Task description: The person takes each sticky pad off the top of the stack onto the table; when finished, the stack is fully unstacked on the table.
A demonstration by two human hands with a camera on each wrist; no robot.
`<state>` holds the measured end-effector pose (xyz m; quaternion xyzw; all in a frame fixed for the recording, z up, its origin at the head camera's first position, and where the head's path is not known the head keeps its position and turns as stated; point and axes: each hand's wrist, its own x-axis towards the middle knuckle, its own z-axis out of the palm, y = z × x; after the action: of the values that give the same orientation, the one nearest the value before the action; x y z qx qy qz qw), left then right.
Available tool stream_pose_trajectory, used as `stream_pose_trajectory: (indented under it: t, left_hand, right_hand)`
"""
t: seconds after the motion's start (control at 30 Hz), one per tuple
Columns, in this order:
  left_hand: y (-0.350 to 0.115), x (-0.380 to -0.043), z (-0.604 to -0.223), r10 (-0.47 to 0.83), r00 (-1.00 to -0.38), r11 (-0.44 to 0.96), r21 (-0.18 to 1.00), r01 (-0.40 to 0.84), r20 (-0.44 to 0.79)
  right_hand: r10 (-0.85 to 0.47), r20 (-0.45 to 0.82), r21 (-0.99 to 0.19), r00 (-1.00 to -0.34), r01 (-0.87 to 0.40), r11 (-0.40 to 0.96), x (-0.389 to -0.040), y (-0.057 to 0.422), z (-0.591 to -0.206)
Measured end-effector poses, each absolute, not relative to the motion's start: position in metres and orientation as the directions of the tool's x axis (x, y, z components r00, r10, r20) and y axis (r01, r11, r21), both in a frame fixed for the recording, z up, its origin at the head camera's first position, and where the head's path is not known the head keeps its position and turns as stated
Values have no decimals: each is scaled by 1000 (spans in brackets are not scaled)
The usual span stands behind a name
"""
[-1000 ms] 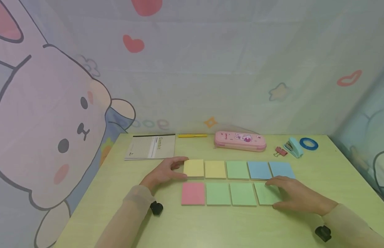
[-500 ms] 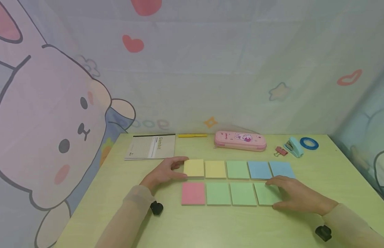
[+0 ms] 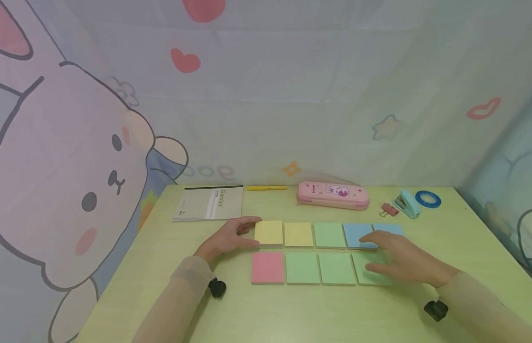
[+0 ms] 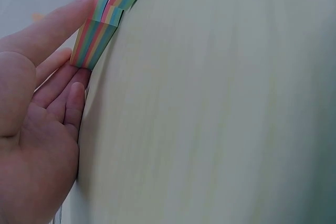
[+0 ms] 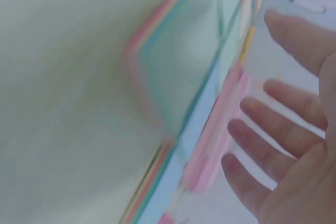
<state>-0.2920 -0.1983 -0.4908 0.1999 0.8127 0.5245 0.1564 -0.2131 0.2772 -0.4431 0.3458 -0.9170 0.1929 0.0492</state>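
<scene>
My left hand [image 3: 226,237] grips the left end of a yellow sticky note pad [image 3: 269,233], thumb at its near corner and fingers at its far corner. In the left wrist view that pad's striped edges [image 4: 94,38] show between thumb and fingers. My right hand [image 3: 405,257] hovers with spread fingers over a green sticky note pad [image 3: 364,274], holding nothing. Its fingertips overlap a blue sticky note pad [image 3: 356,232] in the head view. The right wrist view shows the green pad [image 5: 178,61] blurred, apart from the loosely extended fingers [image 5: 273,135].
Other sticky note pads form two rows, including a pink pad [image 3: 268,267] at the front left. Along the back lie a notebook [image 3: 212,204], yellow pen [image 3: 267,187], pink pencil case [image 3: 332,195], binder clip [image 3: 389,209], stapler [image 3: 406,204] and blue tape roll [image 3: 428,199].
My right hand has let go of the green pad at the front right, risen and shifted slightly left and away from me. The left hand and the pads have stayed in place.
</scene>
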Motion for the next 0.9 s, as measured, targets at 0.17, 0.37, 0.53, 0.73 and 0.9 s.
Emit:
stream_pose_trajectory:
  t: [0.17, 0.37, 0.53, 0.73, 0.9]
  left_hand:
    - [-199, -291, -491, 481, -875, 379, 914, 144, -61]
    - [-200, -291, -492, 470, -880, 378, 917, 130, -69]
    - [-199, -293, -493, 477, -876, 372, 918, 133, -66]
    - [-200, -294, -493, 479, -876, 365, 920, 146, -51]
    - [-200, -296, -493, 482, -875, 354, 923, 148, -44]
  right_hand:
    - [-624, 201, -377, -755, -648, 662, -231, 231, -435]
    - [-672, 123, -403, -730, -655, 639, -256, 159, -425]
    - [-700, 50, -413, -713, -653, 635, -275, 109, -428]
    - [-706, -33, -393, -707, -640, 660, -292, 73, -438]
    - [-729, -46, -387, -683, -661, 643, -299, 61, -445]
